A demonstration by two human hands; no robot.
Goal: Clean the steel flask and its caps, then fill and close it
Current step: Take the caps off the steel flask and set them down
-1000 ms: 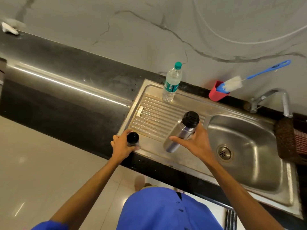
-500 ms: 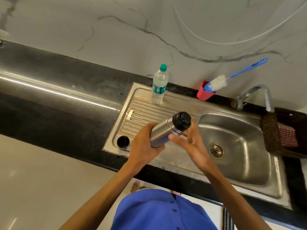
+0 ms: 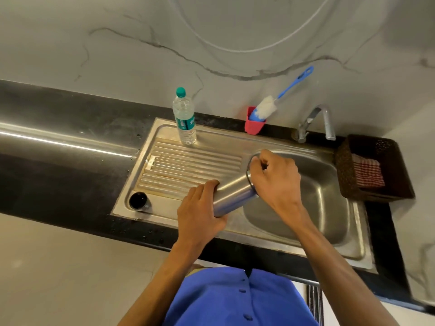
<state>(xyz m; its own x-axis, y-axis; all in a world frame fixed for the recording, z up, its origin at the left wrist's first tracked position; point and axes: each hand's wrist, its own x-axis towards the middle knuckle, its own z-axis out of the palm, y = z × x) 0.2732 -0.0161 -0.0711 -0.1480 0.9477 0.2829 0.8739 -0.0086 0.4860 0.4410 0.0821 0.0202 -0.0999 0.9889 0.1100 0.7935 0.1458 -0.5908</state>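
Note:
The steel flask [image 3: 235,196] is held tilted over the sink's edge, its top pointing toward the basin. My left hand [image 3: 200,214] grips its lower body. My right hand [image 3: 274,178] is wrapped over the flask's top, hiding the black inner cap beneath the fingers. A steel outer cap with a dark inside [image 3: 138,201] stands on the near left corner of the drainboard [image 3: 188,165], apart from both hands.
A clear water bottle with a green cap [image 3: 184,118] stands at the back of the drainboard. A red cup [image 3: 254,125] holds a blue-handled bottle brush [image 3: 277,100]. The tap [image 3: 324,121] rises behind the sink basin [image 3: 317,201]. A dark basket with a checked cloth [image 3: 372,170] sits at right.
My left hand let go of the outer cap on the drainboard corner and took hold of the flask's body. My right hand moved from the flask's side onto its top.

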